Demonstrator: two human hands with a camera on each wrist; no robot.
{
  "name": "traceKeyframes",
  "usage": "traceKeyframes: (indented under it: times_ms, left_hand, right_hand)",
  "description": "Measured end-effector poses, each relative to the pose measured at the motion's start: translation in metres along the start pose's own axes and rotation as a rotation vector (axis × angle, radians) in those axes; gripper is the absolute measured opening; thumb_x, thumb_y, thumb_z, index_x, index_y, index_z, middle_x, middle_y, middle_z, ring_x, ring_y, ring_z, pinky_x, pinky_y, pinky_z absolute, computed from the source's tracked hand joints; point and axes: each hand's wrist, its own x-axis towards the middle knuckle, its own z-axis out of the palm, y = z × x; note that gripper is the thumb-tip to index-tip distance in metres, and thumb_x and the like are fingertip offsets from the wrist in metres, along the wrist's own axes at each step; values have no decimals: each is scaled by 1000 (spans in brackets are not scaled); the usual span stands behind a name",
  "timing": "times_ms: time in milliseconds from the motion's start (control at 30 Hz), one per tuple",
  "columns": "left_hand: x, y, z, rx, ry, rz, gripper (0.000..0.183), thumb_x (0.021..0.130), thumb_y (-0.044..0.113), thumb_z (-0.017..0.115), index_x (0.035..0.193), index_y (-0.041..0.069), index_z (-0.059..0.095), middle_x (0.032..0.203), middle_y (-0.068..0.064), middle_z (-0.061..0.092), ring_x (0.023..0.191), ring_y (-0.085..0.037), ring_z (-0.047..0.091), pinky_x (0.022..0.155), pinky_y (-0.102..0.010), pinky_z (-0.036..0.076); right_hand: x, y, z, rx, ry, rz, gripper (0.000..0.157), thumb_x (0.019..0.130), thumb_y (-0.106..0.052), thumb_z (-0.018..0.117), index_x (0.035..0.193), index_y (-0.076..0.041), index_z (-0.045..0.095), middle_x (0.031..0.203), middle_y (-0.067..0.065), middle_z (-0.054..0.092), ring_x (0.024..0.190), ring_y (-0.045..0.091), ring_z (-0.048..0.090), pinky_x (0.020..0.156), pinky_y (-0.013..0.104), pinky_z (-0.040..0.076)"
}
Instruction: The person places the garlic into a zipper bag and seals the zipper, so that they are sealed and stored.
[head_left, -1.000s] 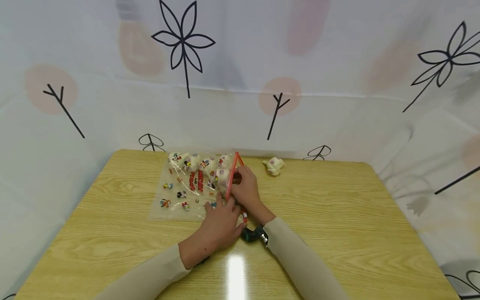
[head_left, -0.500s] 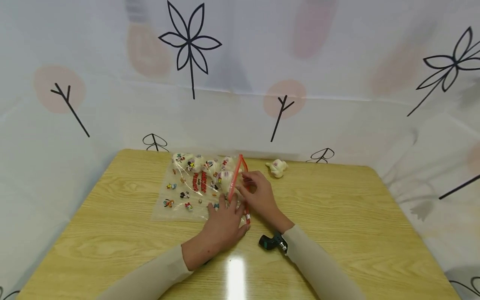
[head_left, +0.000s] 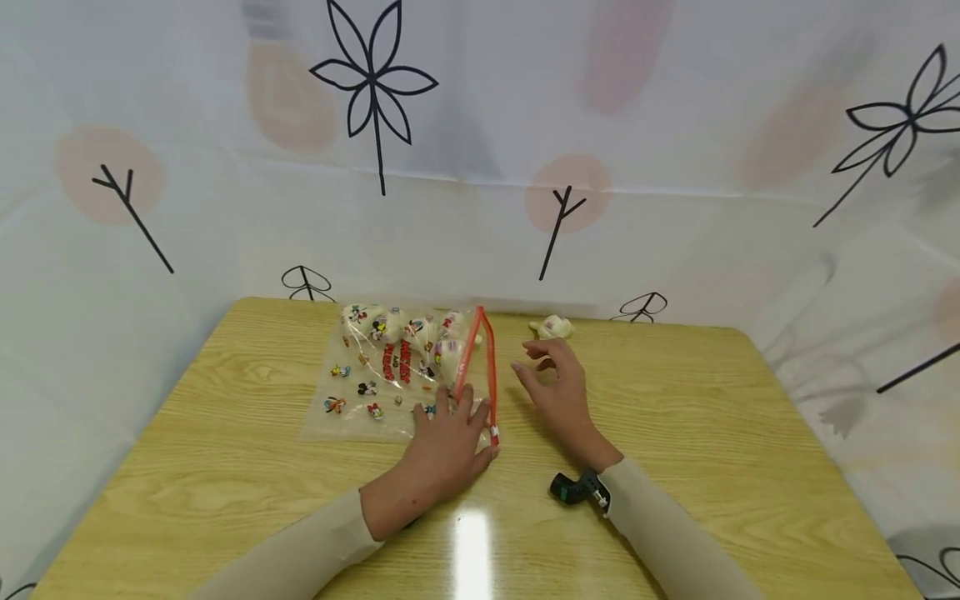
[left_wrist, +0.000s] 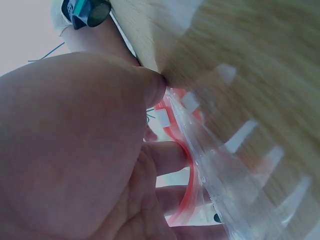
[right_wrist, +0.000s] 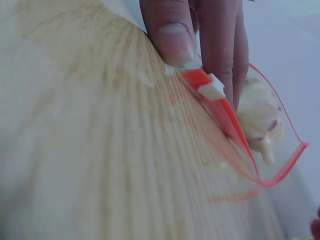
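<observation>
A clear zip bag (head_left: 348,427) printed with cartoon figures lies flat, with several garlic bulbs (head_left: 386,327) inside toward its far side. Its red zip edge (head_left: 491,367) gapes on the right, and a white slider (right_wrist: 212,88) shows in the right wrist view. My left hand (head_left: 444,446) rests on the bag's near right corner, fingers spread and the thumb at the zip's near end. To the right of the mouth, my right hand (head_left: 561,396) hovers with loosely bent fingers and nothing in them. Just beyond its fingers sits a loose garlic bulb (head_left: 555,326), its lower part hidden.
The wooden table (head_left: 720,467) ends at the back against a white printed cloth (head_left: 450,233). Cloth also hangs at both sides. A black wrist camera (head_left: 573,490) hangs under the right wrist.
My right hand has come out of the bag's mouth and moved right, toward the loose garlic bulb. My left hand has stayed on the bag. The bag's mouth remains parted.
</observation>
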Motion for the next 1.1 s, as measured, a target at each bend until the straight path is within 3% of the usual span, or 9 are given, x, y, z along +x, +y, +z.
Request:
traceKeyframes:
  times_ms: [200, 367, 500, 700, 867, 1100]
  left_hand:
    - [1, -1, 0, -18, -11, -3, 70, 107, 58, 54, 160, 13, 49, 165, -20, 41, 148, -56, 37, 101, -78, 43]
    - [2, -2, 1, -26, -8, -5, 70, 107, 58, 54, 160, 13, 49, 165, -20, 41, 148, -56, 37, 101, -79, 43]
    - [2, -1, 3, -29, -13, -6, 70, 107, 58, 54, 160, 13, 48, 166, -20, 40, 148, -57, 36, 101, -79, 42]
    - [2, 0, 5, -41, -23, -9, 70, 107, 58, 54, 161, 13, 48, 167, -20, 38, 149, -57, 34, 102, -79, 41]
    - [2, 0, 3, -50, -31, -14, 70, 107, 57, 54, 161, 13, 48, 167, -20, 38, 150, -57, 34, 103, -79, 41]
    - [2, 0, 2, -44, -34, -16, 70, 108, 57, 53, 161, 13, 47, 167, -20, 38, 150, -55, 34, 104, -79, 40]
  right_hand:
    - [12, 15, -6, -51, 200, -69, 31, 83, 9, 86, 111, 4, 72, 110, 26, 63, 102, 44, 53, 83, 39, 41]
    - [19, 26, -12, -107, 277, 10, 40, 85, -3, 89, 119, 3, 69, 119, 25, 51, 112, 40, 39, 91, 41, 29]
    - [23, 32, -14, -132, 271, 133, 61, 86, -18, 91, 137, -3, 61, 126, 22, 35, 123, 29, 27, 99, 47, 26]
    - [30, 38, -11, -180, 264, 246, 88, 86, -36, 91, 157, -11, 46, 142, 17, 26, 136, 30, 23, 109, 56, 21]
    - [35, 41, -7, -180, 228, 275, 91, 86, -40, 91, 160, -16, 45, 148, 16, 26, 139, 31, 24, 111, 60, 19]
    - [38, 48, -3, -151, 132, 262, 82, 89, -36, 89, 157, -13, 50, 145, 17, 33, 137, 32, 27, 111, 53, 26]
